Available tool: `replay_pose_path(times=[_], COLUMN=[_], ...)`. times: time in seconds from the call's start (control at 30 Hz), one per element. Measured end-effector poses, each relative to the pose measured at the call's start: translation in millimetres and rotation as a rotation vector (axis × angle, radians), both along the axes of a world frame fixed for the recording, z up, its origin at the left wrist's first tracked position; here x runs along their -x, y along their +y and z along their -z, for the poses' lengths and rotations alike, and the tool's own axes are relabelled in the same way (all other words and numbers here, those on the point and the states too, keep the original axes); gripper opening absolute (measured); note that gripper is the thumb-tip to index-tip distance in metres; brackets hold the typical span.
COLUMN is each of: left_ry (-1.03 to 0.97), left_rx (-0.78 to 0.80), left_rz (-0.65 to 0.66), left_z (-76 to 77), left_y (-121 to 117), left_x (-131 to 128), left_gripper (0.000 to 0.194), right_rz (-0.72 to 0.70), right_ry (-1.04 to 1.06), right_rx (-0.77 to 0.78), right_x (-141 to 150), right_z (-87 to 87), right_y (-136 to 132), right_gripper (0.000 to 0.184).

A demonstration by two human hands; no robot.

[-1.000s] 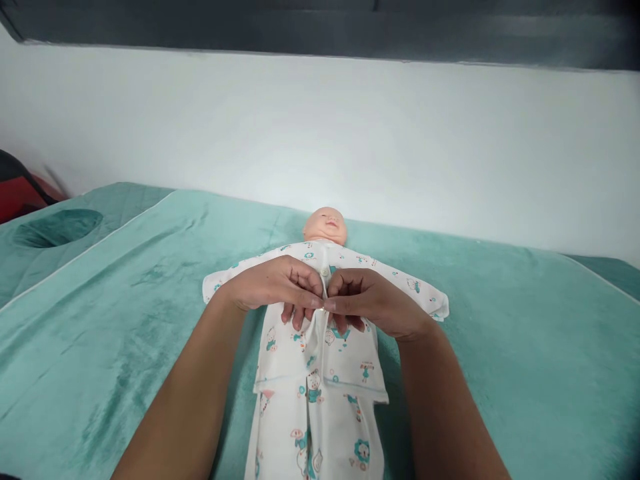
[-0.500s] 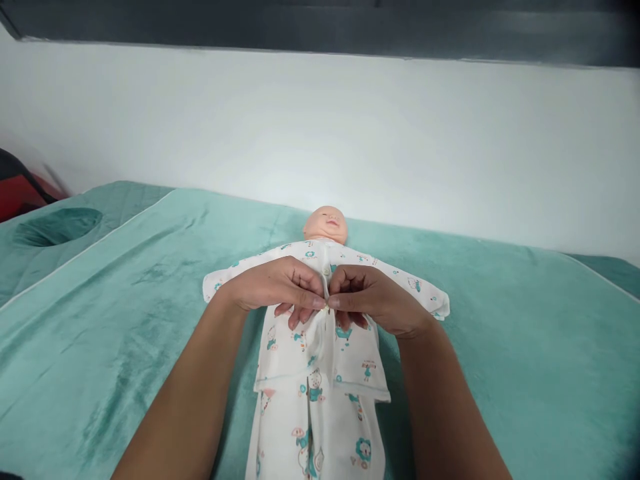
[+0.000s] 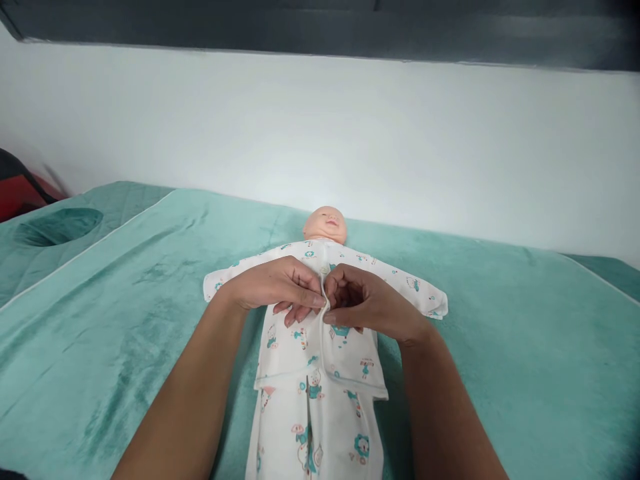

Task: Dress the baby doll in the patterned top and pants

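A baby doll (image 3: 326, 223) lies on its back, dressed in a white long-sleeved baby shirt (image 3: 295, 347) with teal and pink animal prints. Matching white trousers (image 3: 345, 433) cover its legs, under the shirt's hem. My left hand (image 3: 287, 287) pinches the shirt's front edge at mid-chest between thumb and fingers. Opposite it, my right hand (image 3: 357, 297) is closed on the other side of the same front opening, its thumb slightly lower. A button shows just above the hands near the collar; whatever lies between the fingertips is hidden.
A teal plush sheet (image 3: 510, 360) covers the bed beneath the doll. At the far left is a padded section with an oval hole (image 3: 60, 227), beside a red and black object (image 3: 20, 187). A white wall (image 3: 320, 133) stands behind the bed.
My right thumb has moved slightly down, and the right fingers have curled in closer to the front opening. The shirt's edge now curves between the hands. My left hand has barely moved.
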State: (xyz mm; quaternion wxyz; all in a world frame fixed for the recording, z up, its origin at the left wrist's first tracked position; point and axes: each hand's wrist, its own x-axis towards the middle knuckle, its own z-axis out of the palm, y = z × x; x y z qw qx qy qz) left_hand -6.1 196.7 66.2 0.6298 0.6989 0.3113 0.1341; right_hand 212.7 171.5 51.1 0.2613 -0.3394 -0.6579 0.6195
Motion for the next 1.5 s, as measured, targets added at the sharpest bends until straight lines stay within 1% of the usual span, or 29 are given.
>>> replay_pose_path(times=[0.17,0.4,0.5,0.6,0.77,0.87,0.97,1.07,1.17,1.33,1.5], left_ry=[0.043,0.145,0.193,0.219,0.221,0.162,0.086,0.003,-0.032,0.039,0.205], left_rx=[0.001,-0.038,-0.048,-0.058,-0.078,-0.061,-0.016,0.032,0.032,0.011,-0.036], left_rz=[-0.015,-0.048,-0.068,-0.061,-0.023,0.000,0.000,-0.011,-0.014,-0.047,-0.074], left_z=[-2.7,-10.1,-11.9,-12.6,-11.6,-7.8,-2.0,2.9,4.1,-1.4,-9.3], left_y=[-2.0,-6.4,-8.1,-9.0,-7.9,-5.3,-2.1,0.1,0.3,-2.1,-7.0], left_x=[0.2,-1.1,-1.6,-1.0,1.4,3.9,6.6,7.5,5.7,4.0,4.0], left_gripper=[0.030,0.029,0.022,0.016,0.020,0.020,0.023,0.017,0.016,0.025,0.033], right_rz=[0.092,0.144,0.166,0.156,0.085,0.080,0.101,0.116,0.130,0.123,0.107], right_ry=[-0.082,-0.200,-0.255,-0.244,-0.195,-0.185,-0.174,-0.190,-0.190,-0.172,-0.173], right_rx=[-0.130,-0.191,-0.210,-0.190,-0.179,-0.184,-0.126,-0.056,-0.051,-0.065,-0.071], right_x=[8.7,15.2,15.6,13.0,5.9,3.9,2.8,2.1,2.5,3.2,3.4], right_z=[0.6,-2.1,-3.6,-4.2,-4.5,-4.4,-3.9,-3.1,-2.8,-5.7,-7.7], right_y=[-4.4,-6.8,-7.5,-6.6,-4.5,-4.0,-3.3,-2.2,-1.5,-2.6,-3.5], right_gripper=[0.029,0.032,0.028,0.026,0.016,0.014,0.017,0.019,0.015,0.012,0.010])
